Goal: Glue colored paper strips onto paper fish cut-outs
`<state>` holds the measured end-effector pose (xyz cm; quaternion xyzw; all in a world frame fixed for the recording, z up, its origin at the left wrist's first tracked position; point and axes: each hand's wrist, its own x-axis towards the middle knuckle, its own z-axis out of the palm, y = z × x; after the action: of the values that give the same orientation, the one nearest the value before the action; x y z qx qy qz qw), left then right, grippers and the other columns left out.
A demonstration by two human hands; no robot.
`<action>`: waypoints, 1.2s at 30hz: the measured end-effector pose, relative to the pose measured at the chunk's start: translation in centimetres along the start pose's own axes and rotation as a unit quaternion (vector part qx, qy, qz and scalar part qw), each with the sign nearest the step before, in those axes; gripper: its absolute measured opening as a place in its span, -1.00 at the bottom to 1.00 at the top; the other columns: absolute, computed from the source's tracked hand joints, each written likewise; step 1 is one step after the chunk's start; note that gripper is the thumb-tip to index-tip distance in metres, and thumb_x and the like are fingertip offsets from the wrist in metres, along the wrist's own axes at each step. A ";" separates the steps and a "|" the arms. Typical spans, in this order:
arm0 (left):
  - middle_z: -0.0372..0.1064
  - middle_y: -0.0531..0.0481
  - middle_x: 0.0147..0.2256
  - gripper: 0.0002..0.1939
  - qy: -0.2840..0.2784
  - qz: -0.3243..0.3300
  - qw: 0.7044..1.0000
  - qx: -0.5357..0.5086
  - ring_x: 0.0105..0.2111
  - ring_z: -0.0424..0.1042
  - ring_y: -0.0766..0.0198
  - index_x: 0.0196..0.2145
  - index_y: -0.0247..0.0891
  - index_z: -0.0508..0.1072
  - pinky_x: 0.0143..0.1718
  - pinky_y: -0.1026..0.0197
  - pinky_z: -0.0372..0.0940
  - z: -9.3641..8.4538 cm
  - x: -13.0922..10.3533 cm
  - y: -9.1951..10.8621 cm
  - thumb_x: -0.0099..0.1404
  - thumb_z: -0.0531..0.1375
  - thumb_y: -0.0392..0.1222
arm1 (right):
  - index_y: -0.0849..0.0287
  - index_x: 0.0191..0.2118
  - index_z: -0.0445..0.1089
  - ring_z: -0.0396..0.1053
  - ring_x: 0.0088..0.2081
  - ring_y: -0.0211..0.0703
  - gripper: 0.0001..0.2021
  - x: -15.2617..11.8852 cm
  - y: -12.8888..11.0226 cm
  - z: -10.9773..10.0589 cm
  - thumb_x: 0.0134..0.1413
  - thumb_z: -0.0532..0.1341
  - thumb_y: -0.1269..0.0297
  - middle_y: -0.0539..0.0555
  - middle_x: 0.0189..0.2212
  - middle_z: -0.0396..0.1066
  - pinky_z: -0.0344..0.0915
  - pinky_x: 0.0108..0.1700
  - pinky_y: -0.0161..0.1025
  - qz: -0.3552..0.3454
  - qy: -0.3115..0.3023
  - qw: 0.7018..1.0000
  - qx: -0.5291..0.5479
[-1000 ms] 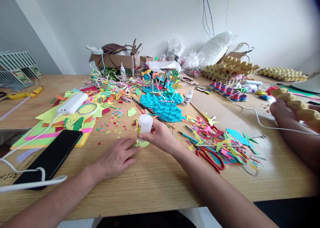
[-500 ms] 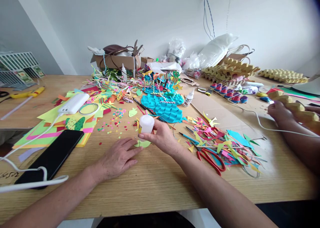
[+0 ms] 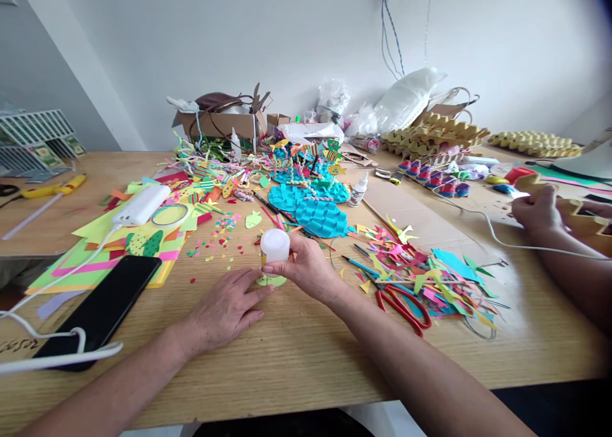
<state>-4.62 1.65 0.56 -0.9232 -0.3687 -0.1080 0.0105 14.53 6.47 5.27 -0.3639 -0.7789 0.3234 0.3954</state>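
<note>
My right hand (image 3: 308, 268) grips a white glue bottle (image 3: 275, 247), its round base turned toward me and its tip hidden below. Under the bottle a light green paper piece (image 3: 277, 282) lies on the wooden table (image 3: 287, 341). The spread fingers of my left hand (image 3: 236, 303) rest at the left edge of that piece. Just beyond the bottle sits a light green paper fish (image 3: 253, 219). Small coloured paper dots (image 3: 224, 223) are scattered to its left.
Red-handled scissors (image 3: 406, 306) lie by a heap of paper scraps (image 3: 430, 271) at right. Behind stand blue paper shapes (image 3: 320, 214) and another glue bottle (image 3: 358, 189). A black phone (image 3: 102, 306) lies left. At far right another person's hands hold an egg carton (image 3: 574, 214).
The view has tilted up slightly. My right hand still holds the bottle over the green piece, with little movement. The other person's hand at right has shifted on the egg carton.
</note>
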 end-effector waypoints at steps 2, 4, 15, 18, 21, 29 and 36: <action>0.16 -0.18 0.04 -0.63 0.007 0.003 1.000 0.004 0.01 0.17 0.01 0.02 -0.19 0.30 -0.02 -0.08 0.19 0.1 0.0 -0.1 0.24 0.12 -0.20 | 0.25 -0.34 0.45 0.28 -0.43 -0.27 -0.76 0.0 0.0 0.0 -0.22 0.36 0.27 -0.04 -0.48 0.38 0.13 -0.41 -0.41 0.005 -0.001 1.000 0.001; 0.16 -0.18 0.04 -0.63 0.009 0.006 1.000 0.006 0.02 0.17 0.00 0.01 -0.19 0.30 -0.02 -0.09 0.19 0.2 0.0 -0.2 0.24 0.12 -0.19 | 0.24 -0.32 0.46 0.28 -0.43 -0.26 -0.74 0.1 0.0 0.1 -0.23 0.36 0.27 -0.04 -0.47 0.39 0.13 -0.40 -0.41 0.009 -0.001 1.000 -0.003; 0.13 -0.16 0.06 -0.63 0.015 0.012 1.000 0.007 0.02 0.15 0.02 0.02 -0.18 0.28 0.00 -0.08 0.18 0.4 -0.2 -0.2 0.25 0.11 -0.18 | 0.25 -0.28 0.47 0.29 -0.41 -0.25 -0.70 0.2 0.3 0.4 -0.25 0.37 0.27 0.00 -0.44 0.41 0.14 -0.38 -0.40 0.018 0.009 0.999 -0.026; 0.16 -0.16 0.03 -0.64 0.015 0.011 1.000 0.009 0.01 0.16 0.02 0.02 -0.18 0.29 -0.01 -0.08 0.18 0.5 -0.1 -0.2 0.25 0.11 -0.18 | 0.26 -0.27 0.47 0.31 -0.38 -0.22 -0.69 0.1 0.1 0.4 -0.24 0.37 0.27 0.01 -0.42 0.42 0.15 -0.36 -0.39 0.014 0.003 1.000 -0.021; 0.17 -0.16 0.03 -0.64 0.015 0.009 1.000 0.011 0.01 0.16 0.01 0.01 -0.18 0.30 -0.01 -0.08 0.19 0.5 0.0 -0.2 0.24 0.12 -0.17 | 0.24 -0.30 0.47 0.32 -0.39 -0.22 -0.72 0.1 0.1 0.3 -0.23 0.36 0.27 -0.01 -0.42 0.43 0.16 -0.36 -0.40 0.003 0.000 1.000 -0.003; 0.14 -0.16 0.05 -0.63 0.016 0.015 1.000 0.017 0.03 0.14 0.01 0.03 -0.18 0.28 0.00 -0.08 0.18 0.5 -0.2 -0.3 0.25 0.11 -0.18 | 0.25 -0.29 0.48 0.34 -0.37 -0.19 -0.71 0.3 0.4 0.5 -0.24 0.37 0.28 0.01 -0.41 0.45 0.17 -0.35 -0.39 0.009 0.007 1.000 -0.002; 0.15 -0.18 0.04 -0.63 0.009 0.006 1.000 0.010 0.02 0.16 0.01 0.02 -0.17 0.29 -0.01 -0.09 0.19 0.4 -0.1 -0.2 0.24 0.11 -0.17 | 0.25 -0.27 0.47 0.34 -0.37 -0.20 -0.70 0.3 0.5 0.5 -0.24 0.36 0.28 0.00 -0.42 0.45 0.17 -0.35 -0.39 0.012 0.003 1.000 0.010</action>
<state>-4.75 1.75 0.10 -0.9241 -0.3643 -0.1129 0.0237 14.12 6.88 4.74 -0.3704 -0.7697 0.3349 0.3977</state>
